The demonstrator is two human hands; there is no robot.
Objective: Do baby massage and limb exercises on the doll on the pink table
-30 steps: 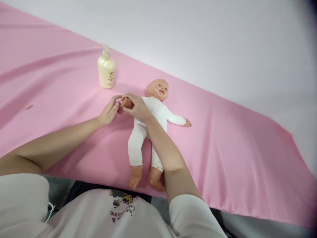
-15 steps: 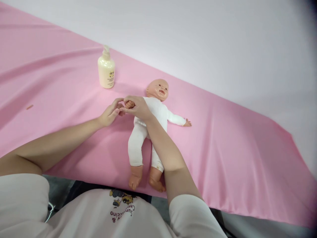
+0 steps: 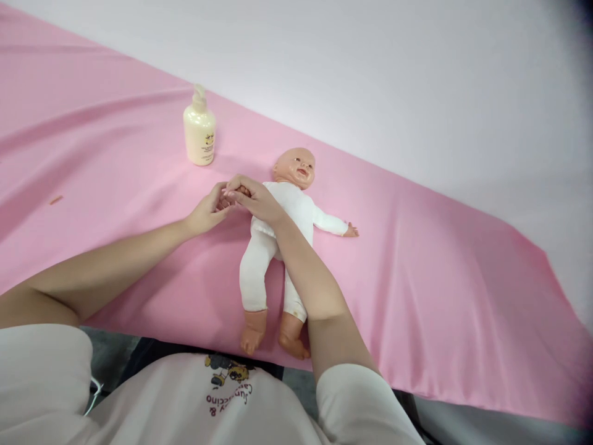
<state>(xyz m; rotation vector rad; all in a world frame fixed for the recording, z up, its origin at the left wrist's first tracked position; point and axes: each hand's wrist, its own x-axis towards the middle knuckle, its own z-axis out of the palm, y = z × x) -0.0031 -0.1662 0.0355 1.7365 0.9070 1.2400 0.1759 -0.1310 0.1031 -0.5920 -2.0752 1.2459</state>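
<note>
A baby doll point(image 3: 273, 238) in a white bodysuit lies on its back on a pink sheet point(image 3: 417, 278), head toward the far side and feet at the near edge. My right hand point(image 3: 257, 199) reaches over the doll's chest and closes around its small hand at the left. My left hand point(image 3: 208, 208) meets it from the left, fingertips pinching the same doll hand. The doll's other arm stretches out to the right, untouched.
A cream pump bottle of lotion point(image 3: 199, 128) stands upright on the sheet behind and left of my hands. A small orange scrap point(image 3: 55, 199) lies far left. The sheet's near edge runs just past the doll's feet. A pale wall rises behind.
My left hand has slid a little to the right and closed in over the doll's hand, which is now mostly covered by both hands. The doll and bottle have stayed put.
</note>
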